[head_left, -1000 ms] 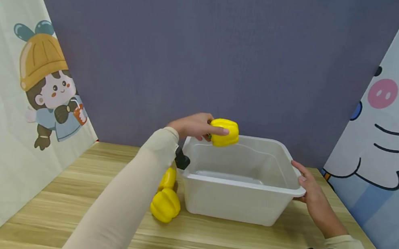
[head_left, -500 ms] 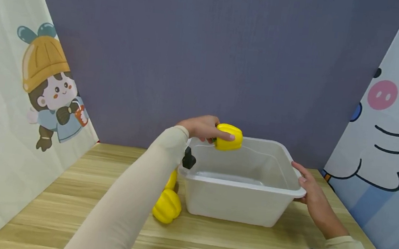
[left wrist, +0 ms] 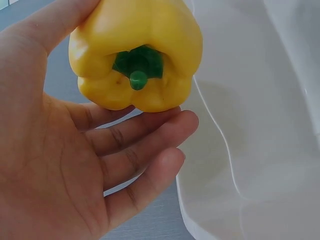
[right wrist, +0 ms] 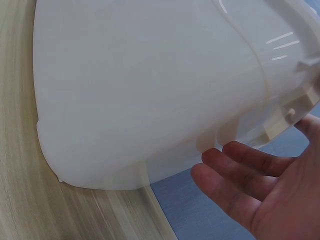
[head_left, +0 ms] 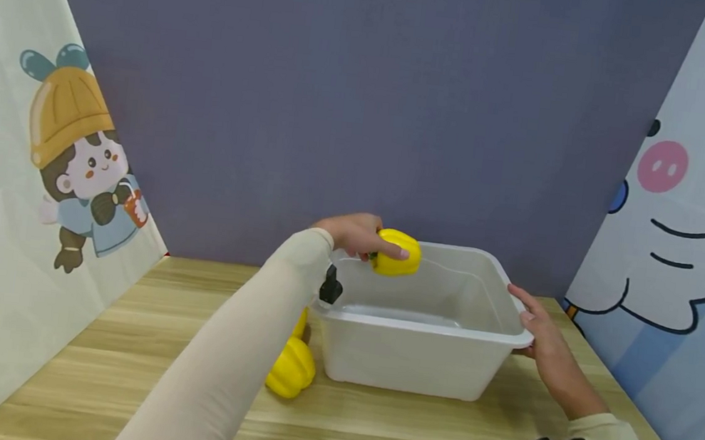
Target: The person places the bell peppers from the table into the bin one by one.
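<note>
My left hand [head_left: 354,234] holds a yellow bell pepper [head_left: 398,253] above the left back part of a white plastic tub [head_left: 402,358]. The left wrist view shows the pepper's green stem [left wrist: 138,77] facing the palm, with the thumb on one side and fingers against the other. On the right end of the tub, my right hand [head_left: 546,337] grips the rim. Up close, several of its fingertips [right wrist: 212,157] lie near or against the outer wall; whether each touches is unclear.
Another yellow bell pepper [head_left: 292,368] lies on the wooden table [head_left: 420,435] left of the tub. Behind it a further yellow piece [head_left: 299,323] is mostly hidden by my left sleeve. A dark grey wall [head_left: 364,106] stands behind, with printed curtains at both sides.
My left hand has shifted a little rightward and then lowered with the bell pepper toward the tub's opening. The right hand keeps its grip on the rim.
</note>
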The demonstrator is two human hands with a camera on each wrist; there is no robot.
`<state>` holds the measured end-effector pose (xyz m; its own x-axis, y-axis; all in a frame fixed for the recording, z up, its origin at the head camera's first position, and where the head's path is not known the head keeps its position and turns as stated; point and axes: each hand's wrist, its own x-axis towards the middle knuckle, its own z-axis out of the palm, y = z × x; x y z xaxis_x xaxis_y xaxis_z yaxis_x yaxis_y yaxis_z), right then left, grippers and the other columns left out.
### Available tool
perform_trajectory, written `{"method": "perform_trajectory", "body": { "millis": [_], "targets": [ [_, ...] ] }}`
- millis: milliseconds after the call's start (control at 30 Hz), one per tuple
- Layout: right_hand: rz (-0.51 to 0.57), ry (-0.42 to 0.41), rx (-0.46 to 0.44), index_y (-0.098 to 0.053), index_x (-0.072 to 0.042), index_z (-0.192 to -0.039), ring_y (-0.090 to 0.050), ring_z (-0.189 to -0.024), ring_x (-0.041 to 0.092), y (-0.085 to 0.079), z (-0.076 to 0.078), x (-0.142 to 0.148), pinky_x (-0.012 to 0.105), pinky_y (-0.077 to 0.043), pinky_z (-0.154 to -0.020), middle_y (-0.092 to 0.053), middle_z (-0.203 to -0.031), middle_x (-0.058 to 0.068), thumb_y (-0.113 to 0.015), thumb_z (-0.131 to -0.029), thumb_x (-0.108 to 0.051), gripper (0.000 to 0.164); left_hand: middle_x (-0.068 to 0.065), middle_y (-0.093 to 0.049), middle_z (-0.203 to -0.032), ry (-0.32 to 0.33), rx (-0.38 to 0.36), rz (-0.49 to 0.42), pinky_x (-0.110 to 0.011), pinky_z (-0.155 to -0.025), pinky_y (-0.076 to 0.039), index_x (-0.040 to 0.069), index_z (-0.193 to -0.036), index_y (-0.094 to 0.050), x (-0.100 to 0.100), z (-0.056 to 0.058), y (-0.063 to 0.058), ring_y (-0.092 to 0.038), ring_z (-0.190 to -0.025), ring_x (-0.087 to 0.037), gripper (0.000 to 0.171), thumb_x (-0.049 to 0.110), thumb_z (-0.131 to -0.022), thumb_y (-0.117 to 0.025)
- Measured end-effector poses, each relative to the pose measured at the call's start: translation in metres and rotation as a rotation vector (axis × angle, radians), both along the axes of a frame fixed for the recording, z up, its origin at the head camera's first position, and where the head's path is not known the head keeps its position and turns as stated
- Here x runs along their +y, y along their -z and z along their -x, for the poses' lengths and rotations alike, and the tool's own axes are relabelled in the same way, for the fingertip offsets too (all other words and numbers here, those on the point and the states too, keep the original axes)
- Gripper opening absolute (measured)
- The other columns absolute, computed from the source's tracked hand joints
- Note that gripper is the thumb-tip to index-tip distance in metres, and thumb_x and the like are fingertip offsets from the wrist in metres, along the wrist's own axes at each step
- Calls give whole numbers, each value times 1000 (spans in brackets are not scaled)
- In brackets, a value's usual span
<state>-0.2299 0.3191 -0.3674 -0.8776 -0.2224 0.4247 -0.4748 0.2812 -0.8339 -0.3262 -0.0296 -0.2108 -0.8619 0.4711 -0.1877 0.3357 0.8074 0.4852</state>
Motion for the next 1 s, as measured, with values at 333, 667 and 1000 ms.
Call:
{"method": "perform_trajectory", "body": {
  "millis": [333, 667, 1000],
  "targets": [
    [-6, 4, 5, -17, -4, -158, -61, -99, 10, -1, -1, 1, 33, -55, -71, -52, -125, -9, -25, -111, -24, 52, -5, -60, -110, -17, -11, 6, -43, -94, -49, 13, -118, -53, 7, 3, 0, -60, -105, -27, 62, 63, -85, -70],
    [-45, 27, -10, -16, -7, -160, -60, -102, 12, -3, -2, 0, 36, -55, -75, -47, -131, 6, -24, -112, -28, 53, -6, -60, -110, -7, -20, 30, -41, -91, -48, 12, -118, -52, 14, 8, 7, -59, -108, -30, 63, 63, -85, -70],
    [-35, 39, -49, -15, -6, -160, -61, -102, 14, -2, 0, -2, 37, -55, -76, -49, -130, 5, -25, -111, -31, 55, -5, -61, -113, 7, -25, 45, -39, -88, -48, 15, -120, -53, 23, 13, 12, -60, -107, -27, 63, 64, -84, -70]
  ]
}}
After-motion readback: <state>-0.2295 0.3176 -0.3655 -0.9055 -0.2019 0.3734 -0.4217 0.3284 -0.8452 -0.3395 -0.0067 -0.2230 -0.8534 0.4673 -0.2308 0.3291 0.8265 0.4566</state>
